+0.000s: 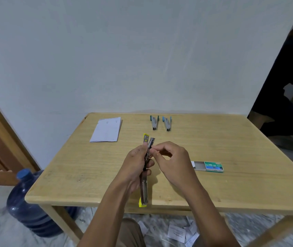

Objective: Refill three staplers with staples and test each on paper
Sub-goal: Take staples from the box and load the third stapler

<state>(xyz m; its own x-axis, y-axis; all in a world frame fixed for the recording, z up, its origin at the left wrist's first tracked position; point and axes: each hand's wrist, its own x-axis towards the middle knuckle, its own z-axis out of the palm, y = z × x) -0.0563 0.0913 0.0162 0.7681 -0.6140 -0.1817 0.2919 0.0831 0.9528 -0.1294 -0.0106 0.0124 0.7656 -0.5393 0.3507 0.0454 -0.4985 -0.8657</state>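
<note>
My left hand (135,166) grips a yellow stapler (144,189) that is swung wide open above the middle of the wooden table (88,166). My right hand (170,161) has its fingertips pinched at the stapler's metal magazine (151,142); a strip of staples there is too small to tell. Two teal staplers (154,123) (167,123) lie side by side at the back of the table. An open green staple box (209,166) lies to the right. A sheaf of white paper (106,130) rests at the back left.
A white wall stands right behind the table. A blue water jug (30,202) stands on the floor at the table's left front corner. Paper scraps (177,232) litter the floor below. A seated person (284,90) is at the far right.
</note>
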